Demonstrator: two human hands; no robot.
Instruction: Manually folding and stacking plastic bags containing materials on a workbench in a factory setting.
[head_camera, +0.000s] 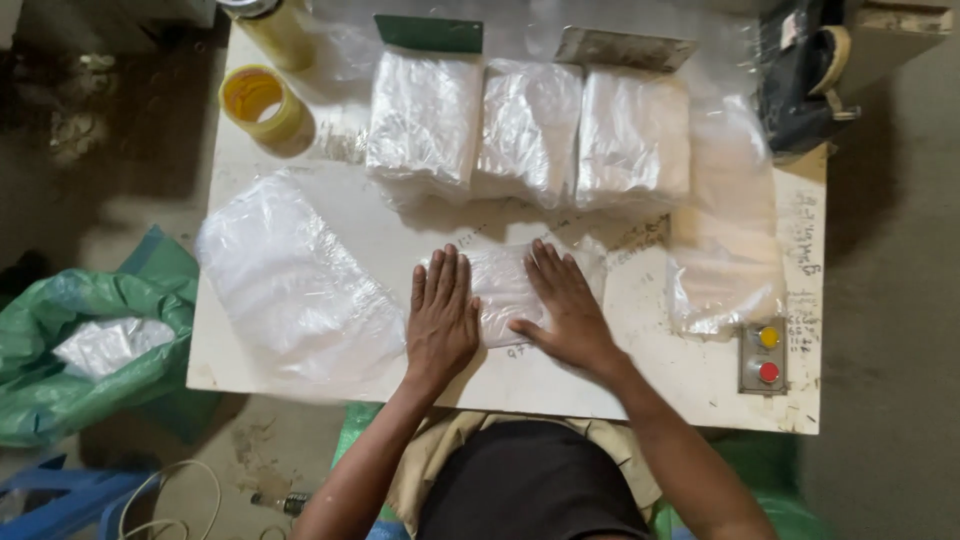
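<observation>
Fingers of both hands lie flat and extended, slightly spread, gripping nothing: the left hand (441, 315) and right hand (566, 308) press palm-down on a small stack of clear plastic bags (503, 290) near the front edge of the white worktable (560, 375). The left hand covers the stack's left end, the right hand its right end. Just left of the left hand lies a larger, wrinkled clear plastic bundle (290, 280). Behind the hands, three glossy packs of folded plastic bags (527, 130) stand side by side. A loose clear plastic sheet (725, 230) drapes along the right side. Two rolls of yellow tape (266, 105) sit at the rear left corner. A grey control box (763, 357) with yellow and red buttons sits on the front right corner. The tabletop is scuffed and marked. A green sack (60, 340) holding plastic rests on the concrete floor (890, 300) at left.
</observation>
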